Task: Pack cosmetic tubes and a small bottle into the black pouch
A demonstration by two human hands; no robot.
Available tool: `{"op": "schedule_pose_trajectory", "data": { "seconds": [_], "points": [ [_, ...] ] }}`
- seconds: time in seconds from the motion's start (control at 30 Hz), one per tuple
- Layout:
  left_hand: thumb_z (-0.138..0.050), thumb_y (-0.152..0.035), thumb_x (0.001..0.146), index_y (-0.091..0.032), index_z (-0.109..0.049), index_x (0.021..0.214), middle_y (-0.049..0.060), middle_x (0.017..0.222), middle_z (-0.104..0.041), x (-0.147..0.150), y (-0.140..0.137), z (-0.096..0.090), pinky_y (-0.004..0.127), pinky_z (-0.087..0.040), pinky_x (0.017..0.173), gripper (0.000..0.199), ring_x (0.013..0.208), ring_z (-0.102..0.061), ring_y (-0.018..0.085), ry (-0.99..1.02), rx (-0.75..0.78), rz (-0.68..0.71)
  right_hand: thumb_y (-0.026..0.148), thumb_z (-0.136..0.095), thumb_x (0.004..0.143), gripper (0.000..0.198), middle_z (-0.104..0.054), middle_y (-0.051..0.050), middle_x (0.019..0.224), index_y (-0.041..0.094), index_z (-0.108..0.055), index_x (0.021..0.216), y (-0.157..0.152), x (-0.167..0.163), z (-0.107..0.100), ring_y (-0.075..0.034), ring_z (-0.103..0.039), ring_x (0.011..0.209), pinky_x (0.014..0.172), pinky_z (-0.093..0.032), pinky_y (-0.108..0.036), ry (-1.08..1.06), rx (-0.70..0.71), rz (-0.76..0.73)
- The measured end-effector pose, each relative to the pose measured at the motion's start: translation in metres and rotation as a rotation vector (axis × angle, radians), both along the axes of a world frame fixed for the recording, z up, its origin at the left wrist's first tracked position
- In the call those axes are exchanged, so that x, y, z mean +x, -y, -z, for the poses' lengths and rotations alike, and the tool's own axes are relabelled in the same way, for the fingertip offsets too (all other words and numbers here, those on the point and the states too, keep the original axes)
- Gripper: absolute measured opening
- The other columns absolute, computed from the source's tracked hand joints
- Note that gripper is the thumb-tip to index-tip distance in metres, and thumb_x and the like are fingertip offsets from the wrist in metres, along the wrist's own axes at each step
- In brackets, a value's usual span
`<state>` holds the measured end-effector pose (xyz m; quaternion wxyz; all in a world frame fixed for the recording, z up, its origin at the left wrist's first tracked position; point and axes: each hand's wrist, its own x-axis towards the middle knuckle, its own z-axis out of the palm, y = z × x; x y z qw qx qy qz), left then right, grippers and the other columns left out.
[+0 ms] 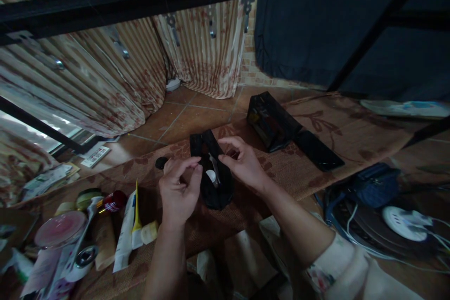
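Observation:
A small black pouch (220,197) lies on the patterned cloth with its top open lengthwise. Inside it a white round item (211,176) and a thin greyish thing beside it show; their kind is unclear. At the pouch's left edge, my left hand (180,190) has thumb and index finger pinched together on the rim. My right hand (242,161) pinches the opposite rim with bent fingers. A small round black object (161,163) sits just left of the pouch, close to my left hand.
Tubes (124,234), a pink-lidded jar (59,229) and a red bottle (115,201) crowd the cloth's left side. A second open black bag (272,122) and a dark phone (319,150) lie at right. A power strip (404,222) with cables is at far right.

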<state>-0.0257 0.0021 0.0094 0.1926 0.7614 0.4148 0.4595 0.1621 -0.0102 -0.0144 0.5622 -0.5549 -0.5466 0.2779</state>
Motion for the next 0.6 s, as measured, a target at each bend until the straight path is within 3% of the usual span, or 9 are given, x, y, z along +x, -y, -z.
{"op": "schedule_pose_trajectory", "data": {
  "seconds": [0.13, 0.33, 0.6],
  "points": [
    [-0.063, -0.028, 0.087, -0.023, -0.070, 0.102, 0.001, 0.091, -0.070, 0.001, -0.005, 0.005, 0.035, -0.053, 0.086, 0.018, 0.086, -0.067, 0.017, 0.098, -0.077, -0.112, 0.021, -0.068, 0.078, 0.036, -0.058, -0.007, 0.124, 0.025, -0.066, 0.114, 0.001, -0.001, 0.000, -0.020, -0.060, 0.105, 0.076, -0.051, -0.029, 0.008, 0.044, -0.014],
    [-0.062, -0.025, 0.085, -0.021, -0.069, 0.100, 0.003, 0.094, -0.070, 0.003, -0.007, 0.011, 0.033, -0.054, 0.083, 0.017, 0.085, -0.067, 0.017, 0.131, -0.140, -0.127, 0.032, -0.073, 0.080, 0.036, -0.053, -0.008, 0.133, 0.026, -0.066, 0.115, 0.004, -0.005, -0.004, -0.015, -0.062, 0.087, 0.076, -0.052, -0.031, -0.016, 0.033, -0.022],
    [-0.058, -0.019, 0.086, -0.019, -0.069, 0.097, 0.004, 0.092, -0.070, 0.001, -0.007, 0.010, 0.032, -0.053, 0.083, 0.015, 0.085, -0.068, 0.017, 0.107, -0.186, -0.176, 0.041, -0.072, 0.081, 0.035, -0.057, -0.007, 0.129, 0.028, -0.067, 0.114, 0.003, -0.006, 0.003, -0.021, -0.062, 0.102, 0.080, -0.052, -0.034, 0.017, 0.057, -0.004]
  ]
}}
